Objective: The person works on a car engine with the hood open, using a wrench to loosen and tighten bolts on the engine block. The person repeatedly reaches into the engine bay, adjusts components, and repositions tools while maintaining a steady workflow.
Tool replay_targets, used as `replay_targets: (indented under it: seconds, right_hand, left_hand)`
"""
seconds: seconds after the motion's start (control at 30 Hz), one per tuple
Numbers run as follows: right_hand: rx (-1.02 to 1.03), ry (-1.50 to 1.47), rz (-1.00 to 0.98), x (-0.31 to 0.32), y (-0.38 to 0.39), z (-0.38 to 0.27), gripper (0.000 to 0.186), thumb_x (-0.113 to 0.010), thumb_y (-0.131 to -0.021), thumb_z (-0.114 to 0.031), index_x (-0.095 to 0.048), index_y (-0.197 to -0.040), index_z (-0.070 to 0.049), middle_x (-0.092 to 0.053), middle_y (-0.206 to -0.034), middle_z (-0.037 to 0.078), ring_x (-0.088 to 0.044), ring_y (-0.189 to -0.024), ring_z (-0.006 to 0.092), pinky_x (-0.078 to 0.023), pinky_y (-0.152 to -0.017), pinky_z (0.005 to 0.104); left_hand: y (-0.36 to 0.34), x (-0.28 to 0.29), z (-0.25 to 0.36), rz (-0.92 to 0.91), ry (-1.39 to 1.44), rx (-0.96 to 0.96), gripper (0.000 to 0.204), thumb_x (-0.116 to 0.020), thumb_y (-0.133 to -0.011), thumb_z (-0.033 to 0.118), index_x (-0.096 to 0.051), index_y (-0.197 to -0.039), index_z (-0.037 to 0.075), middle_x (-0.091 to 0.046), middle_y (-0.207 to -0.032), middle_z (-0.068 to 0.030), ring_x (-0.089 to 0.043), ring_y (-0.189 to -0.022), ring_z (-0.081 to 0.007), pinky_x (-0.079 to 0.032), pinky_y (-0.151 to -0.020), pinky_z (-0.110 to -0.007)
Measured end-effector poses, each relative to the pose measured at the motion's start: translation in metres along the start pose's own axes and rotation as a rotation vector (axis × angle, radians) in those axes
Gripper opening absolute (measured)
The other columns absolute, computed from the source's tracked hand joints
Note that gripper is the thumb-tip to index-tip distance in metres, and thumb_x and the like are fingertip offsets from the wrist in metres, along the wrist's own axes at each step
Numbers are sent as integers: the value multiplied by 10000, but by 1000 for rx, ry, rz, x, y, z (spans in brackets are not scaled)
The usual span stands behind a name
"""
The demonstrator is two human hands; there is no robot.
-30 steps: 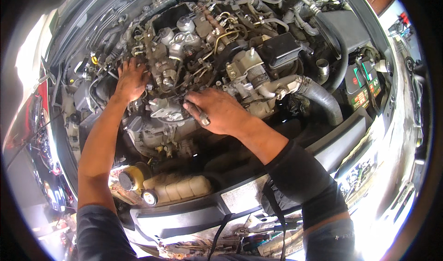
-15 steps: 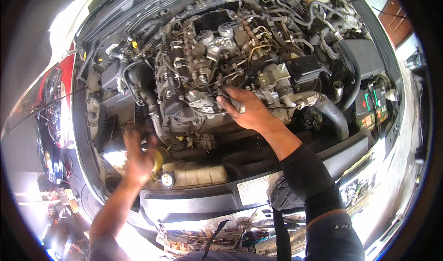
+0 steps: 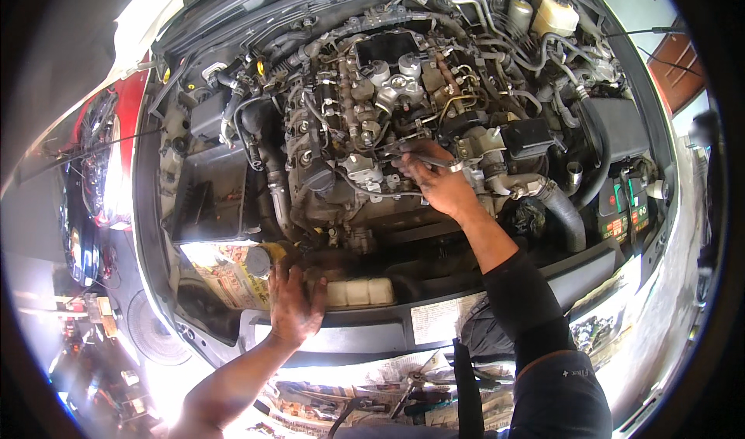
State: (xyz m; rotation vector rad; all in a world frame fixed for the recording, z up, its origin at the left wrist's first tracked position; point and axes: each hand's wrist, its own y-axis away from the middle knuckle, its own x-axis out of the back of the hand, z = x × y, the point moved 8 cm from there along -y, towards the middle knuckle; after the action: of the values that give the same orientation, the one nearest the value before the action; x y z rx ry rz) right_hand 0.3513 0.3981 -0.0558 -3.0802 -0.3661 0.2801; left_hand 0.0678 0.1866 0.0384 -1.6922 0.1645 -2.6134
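Before me lies an uncovered car engine [image 3: 400, 90], its pipes and metal fittings exposed. My right hand [image 3: 442, 187] reaches to the engine's front middle, closed around a silver wrench [image 3: 455, 165]. One ringed end of that wrench sticks out past the knuckles; its other end lies among the engine parts, where I cannot make out what it touches. Lower left, my left hand [image 3: 293, 303] hovers over or rests on the whitish plastic reservoir [image 3: 361, 292], fingers apart, with nothing seen in it. A dark round cap [image 3: 257, 261] and newspaper [image 3: 221, 272] are beside its fingertips.
An open black air box [image 3: 213, 202] lies on the left. At the right are a thick grey hose [image 3: 564, 218] and a battery [image 3: 621, 206]. Several tools lie on newspaper [image 3: 372, 377] along the front edge. A red car [image 3: 124, 144] stands further left.
My left hand has moved right, from beside the air box to the reservoir. My right hand stays at the engine's front and its wrench now shows more plainly. The whole view has shifted slightly.
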Motion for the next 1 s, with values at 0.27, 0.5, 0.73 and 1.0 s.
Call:
replay_targets:
  seconds: [0.27, 0.5, 0.73, 1.0]
  right_hand:
    - [-115, 117, 243, 10, -18, -63, 527, -666, -1140, -476, -663, -1282, 31, -777, -1068, 114, -763, -982, 192, -627, -847, 346]
    - [3, 444, 149, 9, -113, -95, 503, -665, -1144, -459, -675, -1237, 35, -747, -1045, 142, -746, -936, 209, -618, -770, 367]
    - [145, 284, 363, 40, -70, -149, 503, -620, -1167, -468, -726, -1100, 20, -731, -895, 80, -713, -799, 165, -561, -745, 351]
    - [350, 283, 659, 66, -7, -171, 529, -632, -1156, -495, -732, -1179, 23, -725, -921, 42, -627, -767, 127, -515, -708, 300]
  left_hand:
    - [-1, -2, -6, -52, -11, 49, 355, -716, -947, 265, -680, -1163, -14, -585, -1309, -323, -551, -1231, -534, -441, -1076, -617]
    - [-4, -3, -4, -52, -36, 40, 333, -718, -926, 251, -692, -1155, 11, -591, -1314, -309, -559, -1223, -517, -446, -1069, -629]
    - [0, -6, -11, -83, -81, 62, 378, -719, -896, 258, -678, -1130, -36, -571, -1293, -359, -550, -1211, -541, -434, -1068, -652]
    - [0, -8, -11, -47, -64, 49, 348, -721, -891, 260, -676, -1076, -32, -597, -1260, -319, -554, -1203, -506, -440, -1061, -613]
